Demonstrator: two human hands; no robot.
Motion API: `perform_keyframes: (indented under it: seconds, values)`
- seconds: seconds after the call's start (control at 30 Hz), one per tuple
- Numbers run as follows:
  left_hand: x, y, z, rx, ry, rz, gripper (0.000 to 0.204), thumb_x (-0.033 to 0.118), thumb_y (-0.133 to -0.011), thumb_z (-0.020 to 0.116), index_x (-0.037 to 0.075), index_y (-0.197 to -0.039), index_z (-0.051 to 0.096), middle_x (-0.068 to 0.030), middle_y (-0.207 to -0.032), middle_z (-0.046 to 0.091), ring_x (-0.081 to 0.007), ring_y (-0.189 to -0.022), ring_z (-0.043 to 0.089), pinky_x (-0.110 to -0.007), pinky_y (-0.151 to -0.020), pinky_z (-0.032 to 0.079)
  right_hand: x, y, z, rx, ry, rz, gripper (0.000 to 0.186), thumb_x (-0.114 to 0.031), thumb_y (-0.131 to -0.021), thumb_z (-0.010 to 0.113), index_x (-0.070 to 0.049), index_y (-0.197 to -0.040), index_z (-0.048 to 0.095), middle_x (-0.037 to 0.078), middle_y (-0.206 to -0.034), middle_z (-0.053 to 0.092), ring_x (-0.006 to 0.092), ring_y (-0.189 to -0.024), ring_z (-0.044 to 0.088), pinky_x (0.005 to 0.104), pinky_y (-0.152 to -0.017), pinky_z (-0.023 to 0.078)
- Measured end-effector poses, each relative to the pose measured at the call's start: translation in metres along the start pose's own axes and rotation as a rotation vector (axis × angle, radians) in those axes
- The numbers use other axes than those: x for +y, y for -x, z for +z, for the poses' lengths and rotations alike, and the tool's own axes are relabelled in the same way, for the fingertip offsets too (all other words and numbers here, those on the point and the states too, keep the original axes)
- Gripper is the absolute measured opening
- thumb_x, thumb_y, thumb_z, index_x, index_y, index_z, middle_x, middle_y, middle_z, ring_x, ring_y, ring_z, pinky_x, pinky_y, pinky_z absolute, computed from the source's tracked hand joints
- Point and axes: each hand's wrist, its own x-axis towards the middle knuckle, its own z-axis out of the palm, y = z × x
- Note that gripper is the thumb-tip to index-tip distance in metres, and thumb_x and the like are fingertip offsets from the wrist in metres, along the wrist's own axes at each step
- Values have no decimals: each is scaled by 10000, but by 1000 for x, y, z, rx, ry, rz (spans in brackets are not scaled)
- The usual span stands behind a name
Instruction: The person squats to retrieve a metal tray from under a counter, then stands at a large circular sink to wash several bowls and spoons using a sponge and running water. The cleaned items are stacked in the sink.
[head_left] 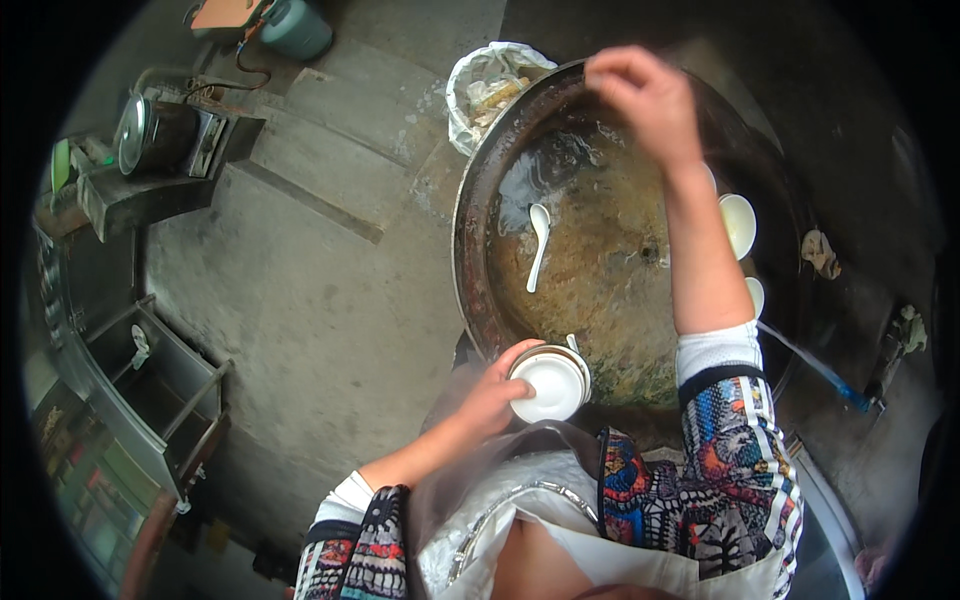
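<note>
My left hand grips a white bowl by its edge, the thumb over the rim. Its doubled edge looks like a small stack, and a short white handle sticks out beside it. Over the far rim of a large round basin, my right hand is raised with its fingers curled together; whatever they may hold is hidden. A white spoon lies in the basin's shallow water. Beside my right forearm, another white bowl sits at the right side, and a smaller white piece is partly hidden.
A white-lined bin with scraps stands against the basin's far left rim. A blue-ended hose or tap runs water in from the right. Far left are a lidded pot, a gas cylinder and a metal sink.
</note>
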Motion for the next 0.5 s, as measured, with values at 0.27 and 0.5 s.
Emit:
perform_keyframes:
  seconds: [0.27, 0.5]
  values:
    - [-15, -12, 0, 44, 28, 1, 680, -76, -670, 474, 48, -1332, 380, -113, -1224, 533, -244, -1131, 532, -388, -977, 438, 53, -50, 30, 72, 641, 168, 188, -224, -829, 624, -125, -968, 702, 106, -937, 679, 240, -901, 647, 310, -794, 491]
    - [-25, -20, 3, 12, 40, 46, 663, -61, -659, 476, 38, -1311, 404, -121, -1192, 553, -245, -1110, 546, -383, -967, 449, 50, 24, -16, 243, -703, 596, 210, -83, -919, 522, 25, -1082, 599, 124, -1022, 658, 154, -843, 637, 248, -685, 522]
